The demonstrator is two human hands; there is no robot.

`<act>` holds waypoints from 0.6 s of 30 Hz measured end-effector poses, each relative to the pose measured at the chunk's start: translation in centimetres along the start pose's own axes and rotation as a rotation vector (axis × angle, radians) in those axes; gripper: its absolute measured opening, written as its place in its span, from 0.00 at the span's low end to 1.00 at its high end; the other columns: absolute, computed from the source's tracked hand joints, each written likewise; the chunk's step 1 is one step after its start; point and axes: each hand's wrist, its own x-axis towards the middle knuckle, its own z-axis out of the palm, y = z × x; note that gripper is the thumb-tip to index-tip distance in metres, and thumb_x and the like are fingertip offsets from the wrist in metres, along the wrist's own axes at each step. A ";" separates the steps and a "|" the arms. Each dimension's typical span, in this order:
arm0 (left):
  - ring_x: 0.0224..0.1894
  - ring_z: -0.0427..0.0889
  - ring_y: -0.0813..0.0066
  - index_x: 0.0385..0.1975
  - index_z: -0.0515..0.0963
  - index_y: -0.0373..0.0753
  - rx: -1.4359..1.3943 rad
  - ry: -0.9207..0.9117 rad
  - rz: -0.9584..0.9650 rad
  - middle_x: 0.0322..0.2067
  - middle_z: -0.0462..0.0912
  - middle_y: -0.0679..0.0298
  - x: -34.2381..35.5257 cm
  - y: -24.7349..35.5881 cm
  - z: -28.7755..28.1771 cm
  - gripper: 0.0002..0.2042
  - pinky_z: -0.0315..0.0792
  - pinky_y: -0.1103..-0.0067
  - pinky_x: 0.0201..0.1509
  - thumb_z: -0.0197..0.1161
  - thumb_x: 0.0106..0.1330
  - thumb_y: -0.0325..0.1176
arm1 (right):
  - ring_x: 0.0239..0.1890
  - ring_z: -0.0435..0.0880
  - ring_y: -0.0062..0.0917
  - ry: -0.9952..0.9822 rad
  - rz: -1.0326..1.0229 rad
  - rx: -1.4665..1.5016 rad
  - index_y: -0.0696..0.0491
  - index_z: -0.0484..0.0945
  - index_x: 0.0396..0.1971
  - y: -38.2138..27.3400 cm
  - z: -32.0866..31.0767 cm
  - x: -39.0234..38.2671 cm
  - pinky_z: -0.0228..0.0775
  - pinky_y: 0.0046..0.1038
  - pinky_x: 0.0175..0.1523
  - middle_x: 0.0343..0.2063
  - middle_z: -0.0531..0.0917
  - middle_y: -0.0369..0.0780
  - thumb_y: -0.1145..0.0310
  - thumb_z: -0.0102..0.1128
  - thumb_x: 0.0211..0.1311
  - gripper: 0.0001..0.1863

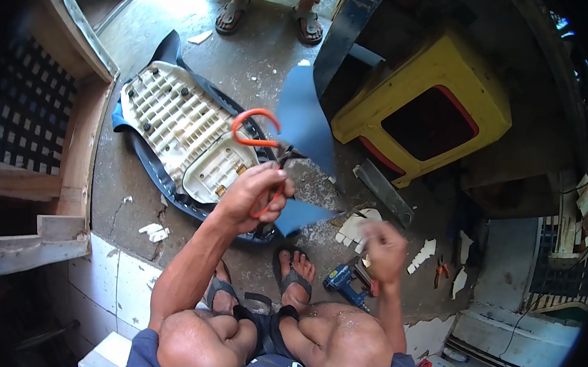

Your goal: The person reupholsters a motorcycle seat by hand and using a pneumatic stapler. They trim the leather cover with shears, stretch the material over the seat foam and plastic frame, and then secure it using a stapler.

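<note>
My left hand (255,198) is closed around one loop of a pair of scissors with orange handles (256,142). The other loop stands out beyond my fingers, and the handles are spread apart. Close to it are a blue sheet (306,113) and a smaller blue piece (302,218); whether they are joined is hidden behind the hand and scissors. My right hand (385,248) is raised above the floor, its fingers smeared by motion. Beyond my left hand, a motorcycle seat (175,124) lies upside down, showing a ribbed white base and a dark blue cover around its rim.
A blue staple gun (347,281) lies by my right foot. Pliers (442,272) and white scraps (422,256) are farther right. A yellow frame (442,115) and a metal bar (383,193) stand at the right. Another person's sandaled feet (230,17) are ahead; a wooden frame (77,161) borders the left.
</note>
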 end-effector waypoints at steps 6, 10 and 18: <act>0.21 0.72 0.84 0.40 0.69 0.41 0.085 0.178 0.154 0.34 0.80 0.60 -2.3 2.1 -5.3 0.08 0.65 0.86 0.14 0.61 0.75 0.34 | 0.44 0.90 0.42 0.767 0.125 -1.005 0.56 0.87 0.51 9.9 -17.9 1.4 0.81 0.43 0.50 0.39 0.89 0.46 0.58 0.65 0.75 0.17; 0.23 0.69 0.86 0.34 0.75 0.40 0.758 0.430 0.473 0.24 0.73 0.72 -2.1 0.1 -5.3 0.07 0.61 0.85 0.21 0.62 0.74 0.34 | 0.54 0.85 0.47 0.756 -0.170 -1.208 0.55 0.85 0.54 9.1 -16.3 -0.1 0.76 0.46 0.58 0.49 0.86 0.49 0.59 0.69 0.69 0.20; 0.51 0.83 0.56 0.54 0.76 0.33 1.151 0.020 0.867 0.57 0.75 0.43 -0.4 -12.6 2.1 0.12 0.78 0.66 0.56 0.62 0.72 0.24 | 0.63 0.84 0.33 -0.337 0.161 0.608 0.58 0.70 0.70 3.9 6.8 -0.7 0.76 0.36 0.68 0.64 0.81 0.46 0.62 0.57 0.82 0.25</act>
